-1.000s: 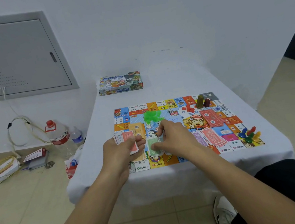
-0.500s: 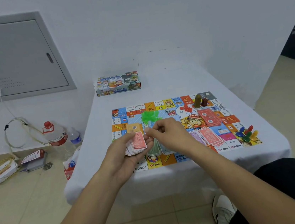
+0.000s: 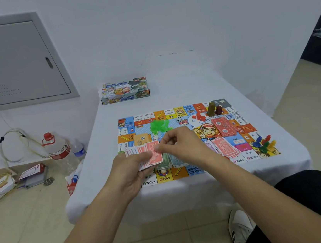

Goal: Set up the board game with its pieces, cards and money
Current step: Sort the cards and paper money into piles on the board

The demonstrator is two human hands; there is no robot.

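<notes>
Working from my left, my left hand [image 3: 130,170] grips a fanned stack of red paper play-money notes [image 3: 146,155] just above the near edge of the colourful square-bordered game board [image 3: 239,148], which lies flat on the white-clothed table [image 3: 98,149]. My right hand [image 3: 181,146] meets it, fingertips pinching the top red note at its right edge. I judge I am dealing notes off the stack by denomination, so the sound way is to peel one note only, keep the left thumb pressing the rest so the fan does not slide, and lay the note squarely on its matching pile. Under my hands lie green and bluish note piles [image 3: 169,161], partly hidden, so I cannot count them. Beyond them sits one heap of translucent green plastic houses [image 3: 159,126], too jumbled to count, and one white die [image 3: 179,119]. Further right I count one pile of small red blocks [image 3: 200,116], two upright tokens [image 3: 214,109], one olive and one dark red, one red card deck [image 3: 224,126], one spread of red notes [image 3: 224,148], and one cluster of coloured pawns [image 3: 264,144] at the board's near right corner.
</notes>
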